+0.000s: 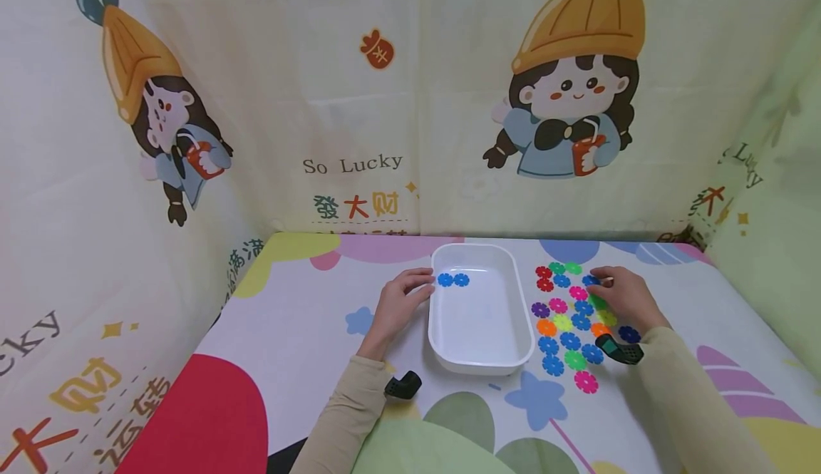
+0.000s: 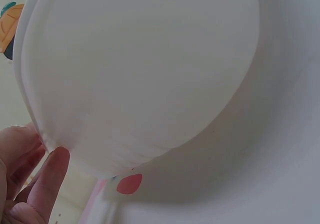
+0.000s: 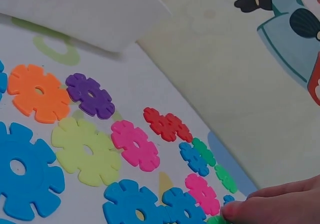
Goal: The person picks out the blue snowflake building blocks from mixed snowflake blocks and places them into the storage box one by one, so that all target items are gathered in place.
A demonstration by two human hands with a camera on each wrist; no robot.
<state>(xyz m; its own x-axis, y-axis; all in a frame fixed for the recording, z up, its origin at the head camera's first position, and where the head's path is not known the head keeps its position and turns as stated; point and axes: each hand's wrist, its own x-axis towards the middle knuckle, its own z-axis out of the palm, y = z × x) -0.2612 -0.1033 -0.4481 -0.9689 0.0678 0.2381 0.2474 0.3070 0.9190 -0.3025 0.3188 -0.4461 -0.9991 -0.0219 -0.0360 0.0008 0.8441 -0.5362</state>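
Note:
A white plastic tray (image 1: pixel 481 331) holds two blue snowflake discs (image 1: pixel 453 280) near its far left side. My left hand (image 1: pixel 400 306) grips the tray's left rim; in the left wrist view a fingertip (image 2: pixel 61 156) presses on its outer wall. To the right of the tray lie many notched snowflake discs in blue, pink, green, orange, yellow, red and purple, such as a purple disc (image 3: pixel 90 96) and an orange one (image 3: pixel 39 93). At their far right edge my right hand (image 1: pixel 625 294) pinches a blue snowflake disc (image 1: pixel 589 281), mostly hidden by the fingers in the right wrist view.
A patterned cloth covers the table (image 1: pixel 308 331). Behind it and at both sides hang printed curtains (image 1: pixel 449 103). A dark blue disc (image 1: pixel 629 334) lies beside the right wrist, under the forearm's edge. Each wrist wears a black band (image 1: pixel 618 350).

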